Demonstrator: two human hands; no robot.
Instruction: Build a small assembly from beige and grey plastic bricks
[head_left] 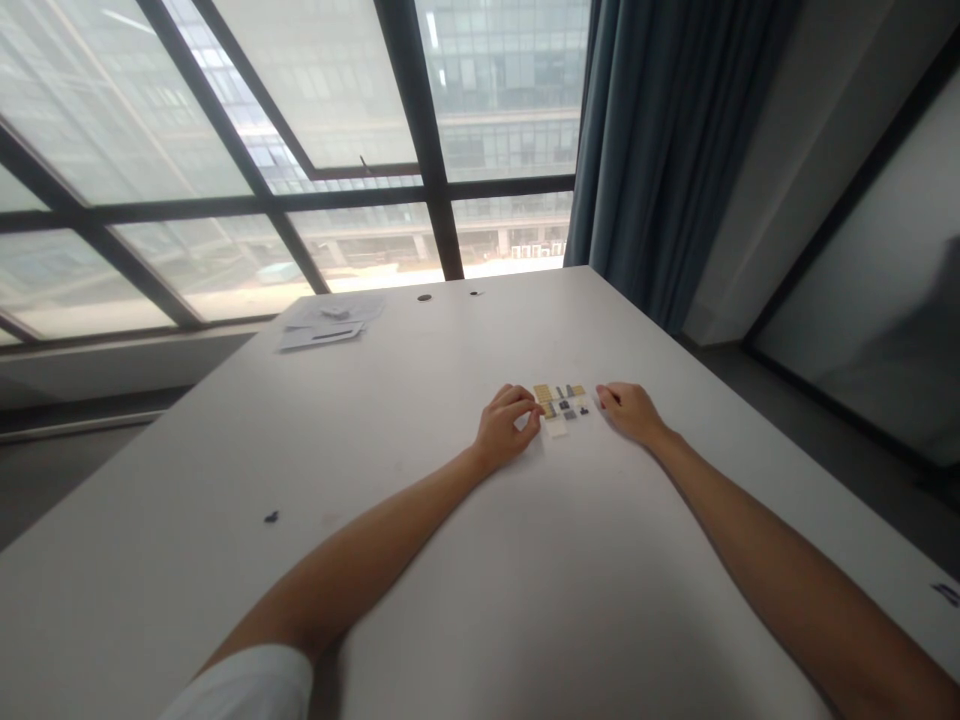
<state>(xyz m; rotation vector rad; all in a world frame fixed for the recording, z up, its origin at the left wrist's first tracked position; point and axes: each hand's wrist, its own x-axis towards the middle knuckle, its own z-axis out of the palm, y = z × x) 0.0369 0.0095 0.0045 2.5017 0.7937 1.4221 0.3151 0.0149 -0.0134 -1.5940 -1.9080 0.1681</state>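
Both my arms stretch far out over a white table [420, 560]. Between my hands lies a small cluster of flat tiles [562, 402], tan, grey and dark, with one pale tile [556, 428] at its near edge. My left hand [507, 424] rests on the table at the cluster's left side, fingers curled, fingertips touching the tiles. My right hand [630, 408] lies at the cluster's right side, fingers curled down onto the table, fingertips beside a dark piece [584, 410]. Whether either hand grips a piece is too small to make out.
Some papers [330, 322] lie at the table's far left corner, with two small dark discs [424, 297] near the far edge. A small dark bit [271, 517] sits on the left of the table. Large windows and a blue curtain [660, 150] stand behind.
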